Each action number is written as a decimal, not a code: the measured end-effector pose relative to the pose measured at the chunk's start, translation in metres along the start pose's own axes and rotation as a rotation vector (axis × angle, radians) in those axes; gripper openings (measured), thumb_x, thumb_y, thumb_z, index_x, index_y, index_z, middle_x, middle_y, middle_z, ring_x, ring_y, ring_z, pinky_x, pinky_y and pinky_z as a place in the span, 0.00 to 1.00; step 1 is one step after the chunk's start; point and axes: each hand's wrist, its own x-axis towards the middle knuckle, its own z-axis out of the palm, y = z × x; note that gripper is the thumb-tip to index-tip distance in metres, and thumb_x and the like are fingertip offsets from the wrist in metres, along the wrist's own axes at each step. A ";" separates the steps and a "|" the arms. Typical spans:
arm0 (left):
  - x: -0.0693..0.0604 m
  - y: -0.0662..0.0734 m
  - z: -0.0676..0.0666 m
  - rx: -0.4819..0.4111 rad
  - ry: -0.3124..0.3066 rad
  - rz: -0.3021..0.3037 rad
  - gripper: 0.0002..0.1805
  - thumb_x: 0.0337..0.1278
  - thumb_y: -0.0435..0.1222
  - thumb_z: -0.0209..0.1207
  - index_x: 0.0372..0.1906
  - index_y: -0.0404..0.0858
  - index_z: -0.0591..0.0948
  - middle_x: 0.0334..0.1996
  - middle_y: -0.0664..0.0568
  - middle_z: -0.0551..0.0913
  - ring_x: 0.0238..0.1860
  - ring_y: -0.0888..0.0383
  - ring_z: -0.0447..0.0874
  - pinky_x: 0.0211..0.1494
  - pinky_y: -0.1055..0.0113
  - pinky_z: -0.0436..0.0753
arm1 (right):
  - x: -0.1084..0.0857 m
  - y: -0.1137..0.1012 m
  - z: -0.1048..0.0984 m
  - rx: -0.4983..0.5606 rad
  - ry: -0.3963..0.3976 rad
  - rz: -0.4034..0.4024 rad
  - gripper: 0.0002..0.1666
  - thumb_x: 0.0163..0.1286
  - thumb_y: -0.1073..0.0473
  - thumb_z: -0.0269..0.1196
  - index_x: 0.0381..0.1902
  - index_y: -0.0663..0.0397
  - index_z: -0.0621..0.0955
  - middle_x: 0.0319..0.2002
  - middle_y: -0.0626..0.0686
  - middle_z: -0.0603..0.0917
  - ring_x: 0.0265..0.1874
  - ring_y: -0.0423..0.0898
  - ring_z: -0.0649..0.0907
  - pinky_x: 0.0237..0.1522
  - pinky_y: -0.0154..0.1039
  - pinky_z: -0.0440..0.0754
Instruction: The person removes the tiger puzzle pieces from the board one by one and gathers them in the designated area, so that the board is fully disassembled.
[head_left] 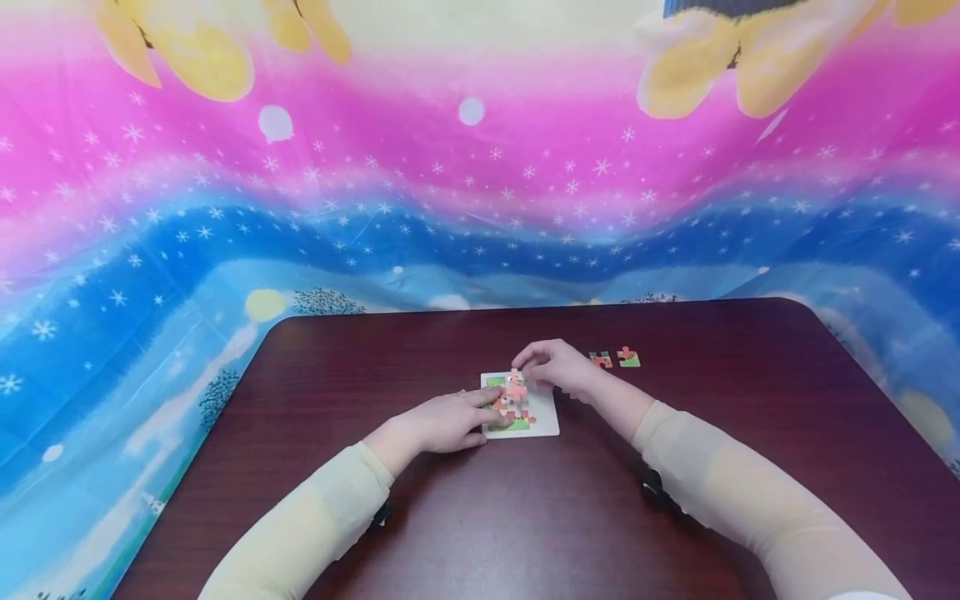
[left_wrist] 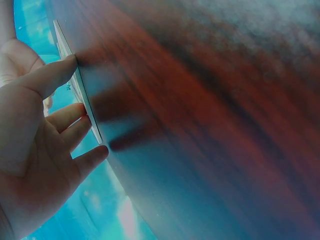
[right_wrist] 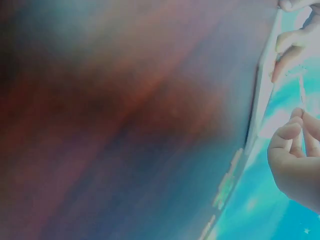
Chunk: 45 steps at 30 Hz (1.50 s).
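A square white-edged puzzle board (head_left: 546, 417) lies on the table, with orange and green pieces set in its left part. My left hand (head_left: 438, 421) rests on the board's left side, fingers extended over the pieces. In the left wrist view its fingertips and thumb touch the board's edge. Above the board, my right hand (head_left: 561, 369) pinches an orange jigsaw piece (head_left: 516, 388) between thumb and fingertips. The right wrist view shows that piece (right_wrist: 302, 94) nearly edge-on, raised off the board. Part of the board is hidden under the left fingers.
Two loose jigsaw pieces, one dark green and orange (head_left: 601, 359) and one orange and light green (head_left: 628, 357), lie beyond the right wrist. The dark brown table (head_left: 480, 517) ends at a colourful cloth (head_left: 480, 192) hanging behind it.
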 end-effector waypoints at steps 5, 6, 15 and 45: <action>0.000 0.000 0.001 -0.003 -0.001 -0.008 0.26 0.70 0.41 0.62 0.71 0.55 0.76 0.79 0.46 0.60 0.76 0.48 0.63 0.72 0.50 0.70 | -0.003 -0.009 -0.006 -0.022 0.004 -0.023 0.12 0.72 0.70 0.61 0.51 0.64 0.84 0.31 0.50 0.81 0.24 0.46 0.73 0.30 0.42 0.74; 0.000 0.000 0.001 -0.004 0.002 -0.008 0.26 0.70 0.41 0.62 0.71 0.55 0.76 0.79 0.46 0.60 0.76 0.48 0.63 0.72 0.50 0.70 | -0.004 -0.011 -0.008 -0.028 0.005 -0.029 0.12 0.72 0.69 0.61 0.52 0.64 0.84 0.31 0.50 0.81 0.24 0.46 0.73 0.30 0.42 0.74; 0.000 0.002 0.000 -0.012 0.005 -0.018 0.26 0.70 0.41 0.62 0.71 0.56 0.76 0.79 0.47 0.60 0.76 0.49 0.62 0.72 0.51 0.70 | -0.011 -0.020 -0.029 -0.034 0.021 -0.052 0.14 0.72 0.66 0.63 0.53 0.66 0.82 0.33 0.52 0.83 0.25 0.48 0.74 0.31 0.44 0.77; -0.002 0.002 0.000 0.037 0.036 0.015 0.25 0.70 0.40 0.63 0.70 0.54 0.78 0.78 0.45 0.62 0.76 0.50 0.63 0.71 0.52 0.72 | -0.051 0.017 -0.106 -0.058 0.085 -0.023 0.19 0.73 0.67 0.61 0.57 0.74 0.77 0.32 0.53 0.83 0.25 0.45 0.75 0.31 0.41 0.78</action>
